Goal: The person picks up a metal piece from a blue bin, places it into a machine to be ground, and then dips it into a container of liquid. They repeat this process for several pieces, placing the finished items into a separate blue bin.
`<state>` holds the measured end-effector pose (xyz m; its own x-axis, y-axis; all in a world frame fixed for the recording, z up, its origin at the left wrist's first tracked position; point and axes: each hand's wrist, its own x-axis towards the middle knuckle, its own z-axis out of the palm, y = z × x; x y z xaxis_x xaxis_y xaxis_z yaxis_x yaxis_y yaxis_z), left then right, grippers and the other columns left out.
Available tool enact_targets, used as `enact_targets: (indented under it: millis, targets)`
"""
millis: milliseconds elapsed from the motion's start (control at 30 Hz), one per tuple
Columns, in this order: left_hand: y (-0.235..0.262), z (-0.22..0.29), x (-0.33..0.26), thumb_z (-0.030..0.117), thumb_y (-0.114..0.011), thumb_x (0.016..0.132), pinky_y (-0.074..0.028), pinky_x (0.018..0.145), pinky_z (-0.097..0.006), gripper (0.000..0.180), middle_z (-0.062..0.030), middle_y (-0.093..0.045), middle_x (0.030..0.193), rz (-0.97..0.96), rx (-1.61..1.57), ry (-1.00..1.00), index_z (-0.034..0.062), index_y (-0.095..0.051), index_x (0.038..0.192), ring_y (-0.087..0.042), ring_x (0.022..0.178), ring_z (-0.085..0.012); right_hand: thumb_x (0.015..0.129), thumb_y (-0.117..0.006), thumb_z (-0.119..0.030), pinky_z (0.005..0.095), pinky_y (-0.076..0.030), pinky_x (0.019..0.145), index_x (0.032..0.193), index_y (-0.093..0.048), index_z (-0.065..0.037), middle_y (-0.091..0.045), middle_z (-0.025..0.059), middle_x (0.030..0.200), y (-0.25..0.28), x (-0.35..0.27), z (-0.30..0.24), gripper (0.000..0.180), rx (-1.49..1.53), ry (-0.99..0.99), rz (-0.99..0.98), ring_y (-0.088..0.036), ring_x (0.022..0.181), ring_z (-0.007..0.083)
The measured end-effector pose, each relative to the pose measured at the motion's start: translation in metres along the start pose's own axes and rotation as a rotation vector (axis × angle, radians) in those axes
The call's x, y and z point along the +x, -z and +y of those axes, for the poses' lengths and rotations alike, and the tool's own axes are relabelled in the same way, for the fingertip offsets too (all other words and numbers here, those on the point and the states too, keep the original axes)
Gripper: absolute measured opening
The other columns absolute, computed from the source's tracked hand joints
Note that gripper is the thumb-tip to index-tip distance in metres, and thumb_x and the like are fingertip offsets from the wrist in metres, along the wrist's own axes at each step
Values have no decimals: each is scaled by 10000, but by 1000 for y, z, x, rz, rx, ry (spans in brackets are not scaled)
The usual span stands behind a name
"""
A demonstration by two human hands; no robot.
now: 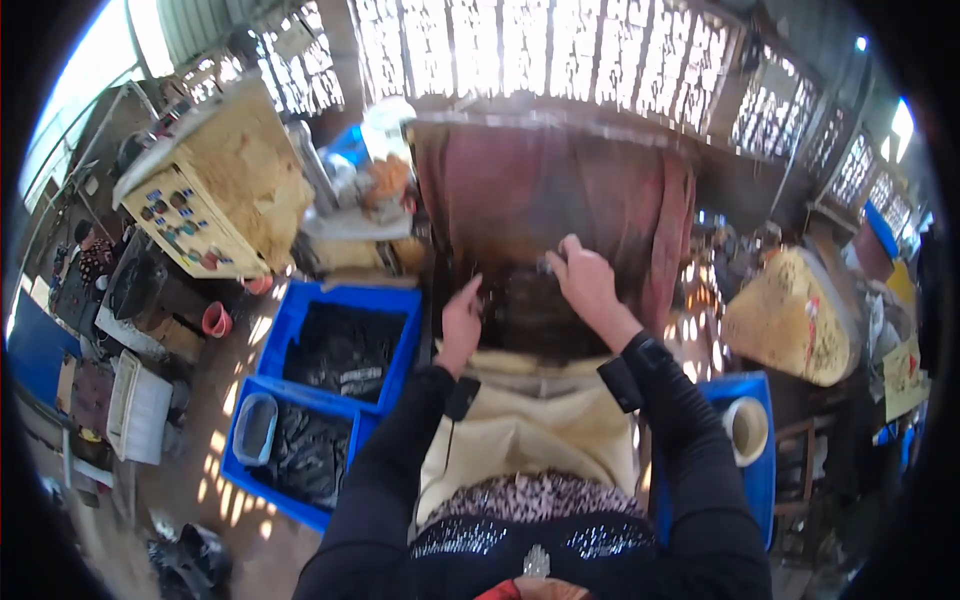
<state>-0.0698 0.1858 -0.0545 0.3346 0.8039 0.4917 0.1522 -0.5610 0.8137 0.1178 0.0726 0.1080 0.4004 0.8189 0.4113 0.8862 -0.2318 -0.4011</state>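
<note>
A worktable covered with a worn reddish-brown cloth (500, 180) stands in front of me, and its near part is dark and stained. Above that dark part, at the left, is my left hand (462, 325). Its fingers are drawn together, the index finger pointing away from me, and whatever they grip is too small and blurred to name. My right hand (588, 285) is slightly farther out, thumb and index finger pinched near a tiny pale glint. The hands are apart. A cream apron (530, 410) covers my lap below them.
At my left, blue crates (412, 345) hold dark, flat pieces, with a clear plastic tub (256, 428) in the nearer one. A beige bucket (746, 430) stands in a blue crate (762, 500) at my right. A cream cabinet (215, 190) stands at the far left.
</note>
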Motion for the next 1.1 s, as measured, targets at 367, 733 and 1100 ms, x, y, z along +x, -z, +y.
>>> enact_targets:
  millis: [367, 733, 1100]
  targets:
    - [-20, 13, 28, -13, -539, 775, -508, 732, -455, 285, -181, -615, 878, -353, 562, -329, 39, -661, 1027, -615, 847, -369, 852, -662, -258, 417, -497, 524, 1008, -583, -116, -619, 97, 768, -5, -153, 20, 225, 64, 366, -135, -632, 638, 320]
    - [-44, -1, 35, 62, -557, 777, -535, 747, -463, 165, -215, -667, 814, -678, 833, -364, 39, -719, 795, -654, 805, -387, 847, -656, -261, 387, -496, 492, 971, -603, -133, -571, 70, 713, -12, -196, 32, 186, 38, 408, -226, -619, 590, 267]
    - [-38, -17, 40, 184, -598, 789, -524, 727, -476, 208, -226, -664, 784, -674, 855, -223, 10, -704, 742, -657, 786, -384, 867, -660, -261, 359, -510, 567, 963, -608, -91, -597, 36, 746, -2, -156, 43, 202, 741, -115, -526, -617, 640, 171]
